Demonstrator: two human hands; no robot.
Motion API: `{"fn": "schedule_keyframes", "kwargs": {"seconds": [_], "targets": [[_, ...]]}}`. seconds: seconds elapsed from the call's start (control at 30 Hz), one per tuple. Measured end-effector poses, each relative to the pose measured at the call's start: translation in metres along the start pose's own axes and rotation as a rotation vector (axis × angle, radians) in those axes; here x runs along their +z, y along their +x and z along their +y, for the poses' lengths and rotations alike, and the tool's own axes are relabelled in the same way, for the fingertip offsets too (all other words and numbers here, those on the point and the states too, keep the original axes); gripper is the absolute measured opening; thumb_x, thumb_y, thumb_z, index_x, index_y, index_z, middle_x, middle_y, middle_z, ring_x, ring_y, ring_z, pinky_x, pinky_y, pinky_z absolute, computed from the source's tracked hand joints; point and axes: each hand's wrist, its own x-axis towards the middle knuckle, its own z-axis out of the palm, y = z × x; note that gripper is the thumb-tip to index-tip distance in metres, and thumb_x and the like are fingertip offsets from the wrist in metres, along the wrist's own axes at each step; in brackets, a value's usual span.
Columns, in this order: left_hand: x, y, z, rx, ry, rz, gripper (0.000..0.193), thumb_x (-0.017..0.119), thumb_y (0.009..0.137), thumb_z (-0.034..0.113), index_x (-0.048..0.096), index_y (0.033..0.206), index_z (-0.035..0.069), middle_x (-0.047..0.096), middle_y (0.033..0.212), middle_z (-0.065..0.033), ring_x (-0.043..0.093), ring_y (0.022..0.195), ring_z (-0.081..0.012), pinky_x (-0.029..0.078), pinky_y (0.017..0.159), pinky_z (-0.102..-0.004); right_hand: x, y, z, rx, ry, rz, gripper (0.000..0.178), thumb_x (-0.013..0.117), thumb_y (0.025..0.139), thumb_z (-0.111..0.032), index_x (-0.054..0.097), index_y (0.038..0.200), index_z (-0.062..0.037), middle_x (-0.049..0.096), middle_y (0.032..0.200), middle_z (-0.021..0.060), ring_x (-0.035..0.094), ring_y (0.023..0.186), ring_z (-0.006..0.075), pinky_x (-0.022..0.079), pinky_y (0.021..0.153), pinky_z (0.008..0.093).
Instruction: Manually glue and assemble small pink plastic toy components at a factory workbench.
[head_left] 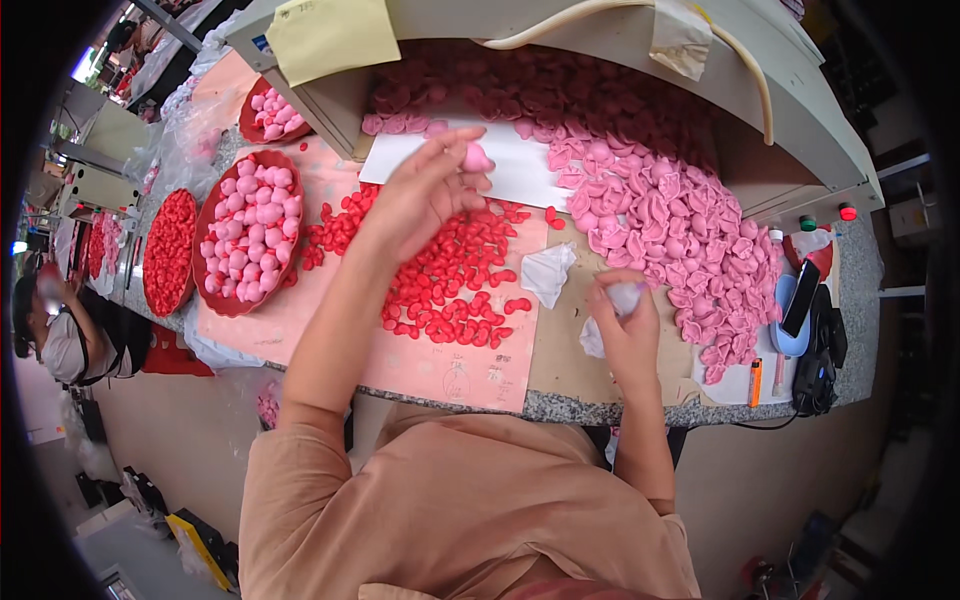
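Observation:
My left hand [428, 195] is raised over the far edge of a heap of small red curved pieces [440, 285]. Its fingers are closed on a rounded pink piece [478, 158]. To the right, my right hand [630, 325] is closed round a small whitish, translucent object [625, 296], possibly a squeeze bottle; most of it is hidden by the fingers. Right beside that hand spreads a large pile of pink hollow shell pieces [660, 220]. A crumpled white cloth [548, 273] lies between my hands, and a white sheet [520, 165] lies beyond the left one.
A grey machine housing [800, 90] arches over the pile's back. At left stand a red bowl of pink balls [208, 290], a red tray of red pieces [170, 250] and another bowl [262, 135]. A phone [800, 298] and an orange lighter [755, 382] lie right. Another person [75, 335] works far left.

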Motion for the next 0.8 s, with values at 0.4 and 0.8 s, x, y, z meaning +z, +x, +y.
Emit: {"fn": "schedule_keyframes", "kwargs": {"seconds": [0.4, 0.8], "targets": [[0.005, -0.039, -0.041, -0.044, -0.311, 0.092, 0.038, 0.052, 0.09, 0.011, 0.044, 0.127, 0.004, 0.057, 0.102, -0.0048, 0.055, 0.079, -0.01, 0.048, 0.07, -0.0245, 0.061, 0.055, -0.006, -0.306, -0.732, 0.084, 0.02, 0.06, 0.081, -0.006, 0.055, 0.1, 0.0002, 0.057, 0.092, 0.0178, 0.055, 0.085, 0.0337, 0.043, 0.074, 0.0378], [0.0, -0.04, -0.039, 0.057, -0.141, 0.16, 0.026, 0.044, 0.096, 0.019, 0.046, 0.115, 0.002, 0.059, 0.096, -0.0112, 0.061, 0.069, -0.0142, 0.052, 0.065, -0.0274, 0.052, 0.052, -0.001, 0.116, 0.001, -0.005, 0.03, 0.059, 0.087, -0.011, 0.055, 0.115, 0.0013, 0.058, 0.086, 0.0026, 0.053, 0.07, 0.0075, 0.043, 0.061, 0.0218]]}}
